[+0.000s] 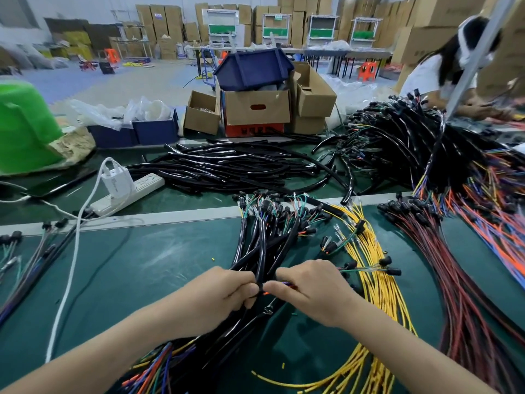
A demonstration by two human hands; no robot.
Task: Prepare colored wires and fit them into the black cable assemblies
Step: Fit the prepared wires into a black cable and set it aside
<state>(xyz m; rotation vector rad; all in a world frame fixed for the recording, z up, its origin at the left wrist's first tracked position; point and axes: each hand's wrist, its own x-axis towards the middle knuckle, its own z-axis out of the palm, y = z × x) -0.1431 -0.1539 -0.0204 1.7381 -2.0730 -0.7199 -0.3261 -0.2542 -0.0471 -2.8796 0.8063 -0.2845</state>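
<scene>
Black sheathed cable assemblies, a loose bundle with small black plug ends, lie on the green matted tabletop with their long axis running away from the person, fanning at the far end. Left hand and right hand meet at the near end of that bundle, thumbs almost touching. Left fingers are pinched closed on the end of one black sheath. Right fingers are closed on thin colored wires, orange and blue showing just right of the sheath end. Wire tips point left, toward the sheath mouth; whether they are already inside, cannot tell. Likely step: feeding wires into the sheath, so the right hand would push leftward along the sheath's line. Yellow wire bundle lies right of the assemblies, untouched.
</scene>
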